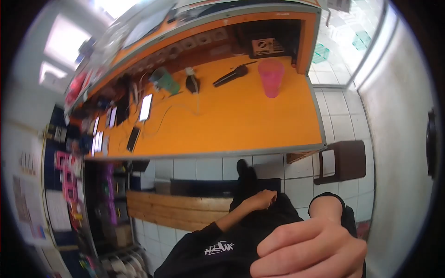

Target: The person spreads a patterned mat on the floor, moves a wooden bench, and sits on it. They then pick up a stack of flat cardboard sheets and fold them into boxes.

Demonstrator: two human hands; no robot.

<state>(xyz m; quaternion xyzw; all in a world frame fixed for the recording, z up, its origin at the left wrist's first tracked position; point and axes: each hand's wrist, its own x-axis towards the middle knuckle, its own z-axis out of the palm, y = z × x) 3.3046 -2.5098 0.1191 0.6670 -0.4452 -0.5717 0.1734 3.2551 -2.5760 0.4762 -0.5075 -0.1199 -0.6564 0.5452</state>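
My left hand [262,200] rests on my dark-clothed lap with its fingers curled; whatever it may hold is hidden. Large and close to the camera at the lower right, my right hand [308,250] is raised with its fingers bent inward, and its palm side cannot be seen. Beyond both hands stands an orange desk [232,125]. On it are a pink cup [271,78], a black handheld object [230,76], a dark bottle with a white top [192,82], a tilted green cup [166,81], a lit phone [145,107] and a dark phone [133,139].
A wooden bench [181,211] is at the lower left, and a brown stool [350,161] stands right of the desk. Dark shelves [104,199] hold items at the left. Cables lie across the desk. Green crates [320,53] are beyond the doorway.
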